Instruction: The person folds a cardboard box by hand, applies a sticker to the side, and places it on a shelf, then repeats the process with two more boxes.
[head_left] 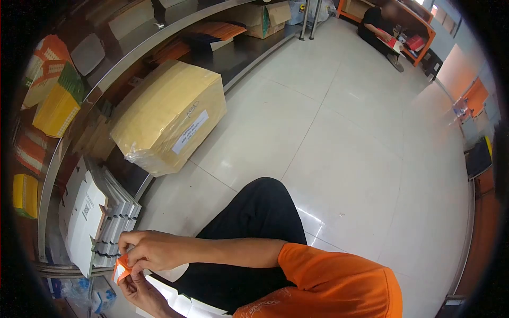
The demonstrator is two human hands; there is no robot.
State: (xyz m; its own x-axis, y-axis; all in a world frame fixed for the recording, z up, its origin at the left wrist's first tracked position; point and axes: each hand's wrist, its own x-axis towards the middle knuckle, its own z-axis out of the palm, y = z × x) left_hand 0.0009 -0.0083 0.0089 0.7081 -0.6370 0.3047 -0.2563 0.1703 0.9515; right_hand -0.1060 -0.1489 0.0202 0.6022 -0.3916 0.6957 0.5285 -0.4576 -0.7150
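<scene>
Both of my hands meet at the lower left around a small orange and white folded card piece. My right hand (154, 250) comes from above, its fingers closed on the upper edge of the orange piece (121, 269). Below it, my left hand (142, 294) pinches the same piece from underneath. Some of the piece is hidden by the fingers. White card (183, 305) lies under my forearms by my leg. A stack of white flat cartons (87, 217) stands just beyond my hands.
A large taped cardboard box (175, 116) sits by the metal shelf (233, 69), which holds orange, yellow and green packs. Another person (374, 26) sits on the tiled floor at the far right, beside an orange cabinet (424, 45).
</scene>
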